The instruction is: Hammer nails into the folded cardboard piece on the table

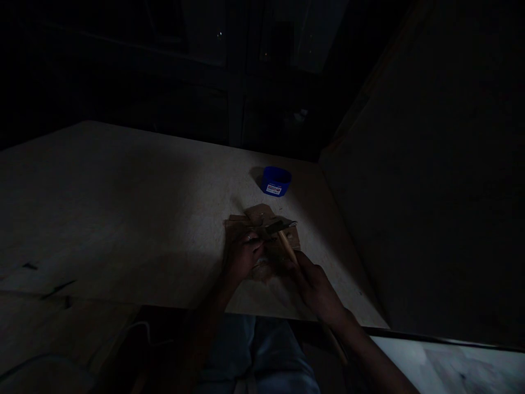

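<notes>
The scene is very dark. A small brown piece of cardboard-like material (262, 216) lies near the front edge of a pale tabletop (123, 219). My left hand (241, 258) rests on it with fingers curled, pressing it down. My right hand (314, 284) is closed around the wooden handle of a brush (285, 241), whose flat head lies across the brown piece. A blue round tub (275, 181) stands just beyond, apart from both hands.
A tall dark panel (430, 219) rises along the table's right side. Dark shelving or furniture stands behind the table. A pale framed surface (451, 366) shows at lower right. My lap in blue cloth (262, 350) is below the table edge.
</notes>
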Available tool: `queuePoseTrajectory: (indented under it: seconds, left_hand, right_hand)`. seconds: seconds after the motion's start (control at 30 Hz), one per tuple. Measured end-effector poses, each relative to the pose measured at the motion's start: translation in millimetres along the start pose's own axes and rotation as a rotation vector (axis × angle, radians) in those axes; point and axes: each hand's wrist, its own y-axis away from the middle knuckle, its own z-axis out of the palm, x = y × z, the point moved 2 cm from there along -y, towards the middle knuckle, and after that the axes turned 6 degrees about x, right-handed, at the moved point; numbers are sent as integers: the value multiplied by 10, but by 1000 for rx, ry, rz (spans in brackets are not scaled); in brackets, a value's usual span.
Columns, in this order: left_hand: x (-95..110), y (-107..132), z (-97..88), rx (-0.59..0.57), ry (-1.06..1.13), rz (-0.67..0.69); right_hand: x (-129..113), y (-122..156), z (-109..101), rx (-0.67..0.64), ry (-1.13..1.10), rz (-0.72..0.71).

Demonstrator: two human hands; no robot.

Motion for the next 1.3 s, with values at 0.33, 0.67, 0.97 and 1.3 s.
queuePoseTrajectory:
  seconds: [0.33,0.67,0.97,1.3]
  left_hand:
    - [25,-20,-40,-18,10,-68]
    - [-6,-30,9,20,171,-197]
    - [-13,-136,14,-79,211,-253]
    - [-33,-137,35,-54,184,-346]
  right_hand:
    - [94,21,16,3,-83,-1]
    - [134,-198,91,265,-564,111]
    - [309,-709,321,310,-944,118]
    - [501,-675,401,354,-1054,175]
